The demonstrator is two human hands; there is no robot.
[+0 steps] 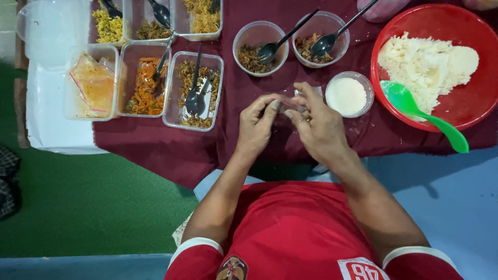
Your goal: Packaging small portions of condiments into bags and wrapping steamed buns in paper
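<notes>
The left hand (255, 126) and the right hand (317, 126) are close together above the dark red cloth (171, 145), and their fingertips pinch between them a small clear plastic piece (287, 100), thin and almost see-through; what kind of piece it is I cannot tell. Both hands are closed on it from the two sides.

Just beside the right hand stands one small round clear cup with white powder or grains (347, 95). Behind the hands there are two round clear plastic bowls: the left round bowl (259, 47) holds brown fried bits and one black plastic spoon (274, 45), the right round bowl (319, 39) holds a similar brown mix and a second black spoon (332, 35).

To the right is one large red round plastic basin (467, 106) with white cooked rice (425, 65) in it, and one bright green plastic spoon (423, 115) rests over its rim.

To the left of the hands I count three rectangular clear plastic boxes in the near row. The nearest box (193, 91) has brown noodle-like food with a black spoon in it. The middle box (144, 80) has orange shredded food with small green pieces. The far left box (92, 83) holds small clear packets with orange sauce and red edges. Behind them, at the top edge, three more clear boxes are partly visible; one yellow-food box (108, 27) has yellow strands.

Under the left boxes lies a white sheet (52, 124). Around it is a green floor (93, 207).
</notes>
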